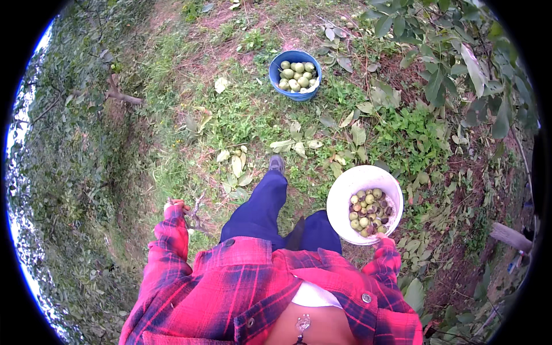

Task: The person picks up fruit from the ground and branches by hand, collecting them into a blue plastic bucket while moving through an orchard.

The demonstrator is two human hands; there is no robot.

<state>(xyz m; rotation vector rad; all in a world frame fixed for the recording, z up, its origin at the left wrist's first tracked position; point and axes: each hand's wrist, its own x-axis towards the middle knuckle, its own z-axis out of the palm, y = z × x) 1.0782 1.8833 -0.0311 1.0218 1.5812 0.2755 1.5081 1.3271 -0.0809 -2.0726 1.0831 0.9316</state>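
Note:
My left hand (177, 206), low at my left side, is closed around what looks like a small gnarled branch (196, 214). My right hand (380, 238) grips the rim of a white bucket (337, 202) beside my right leg. Inside it are several round green fruits (362, 221), some with dark, blackened skins. A blue bucket (276, 80), holding several larger-looking green fruits (296, 73), stands on the ground in front of me.
Leafy branches (437, 69) hang at the upper right, and dense foliage (52, 172) fills the left, with a bare limb (123, 96) among it. Grass and fallen leaves (236, 167) cover the ground. A pale wooden stub (506, 236) juts in at the right.

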